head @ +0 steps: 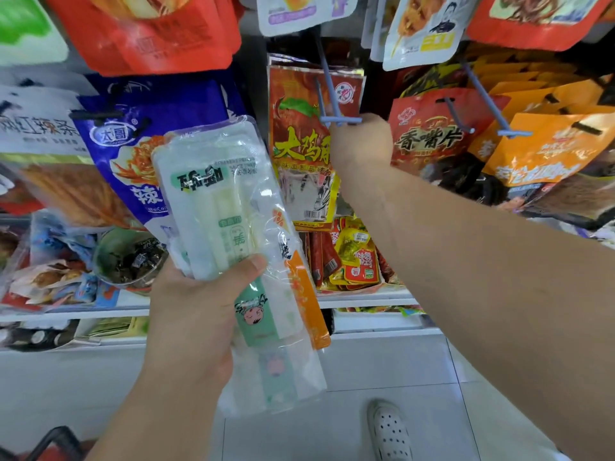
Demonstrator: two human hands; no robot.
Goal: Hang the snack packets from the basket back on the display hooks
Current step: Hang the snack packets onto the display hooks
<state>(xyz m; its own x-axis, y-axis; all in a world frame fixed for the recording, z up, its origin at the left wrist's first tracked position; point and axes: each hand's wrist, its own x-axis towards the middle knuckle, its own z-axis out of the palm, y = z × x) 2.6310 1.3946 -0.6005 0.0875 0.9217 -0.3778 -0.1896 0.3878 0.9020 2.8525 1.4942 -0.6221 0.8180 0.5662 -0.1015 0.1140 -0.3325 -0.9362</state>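
A white shelf runs across the display below the blue-grey metal display hooks, which carry hanging packets. On the shelf, right of centre, lies a heap of small red and yellow sachets. Further left along the same shelf sits a round clear tub of dark snacks, with loose, mostly blue and white packets piled beside it. Below the shelf is a pale tiled floor, where a white perforated clog stands.
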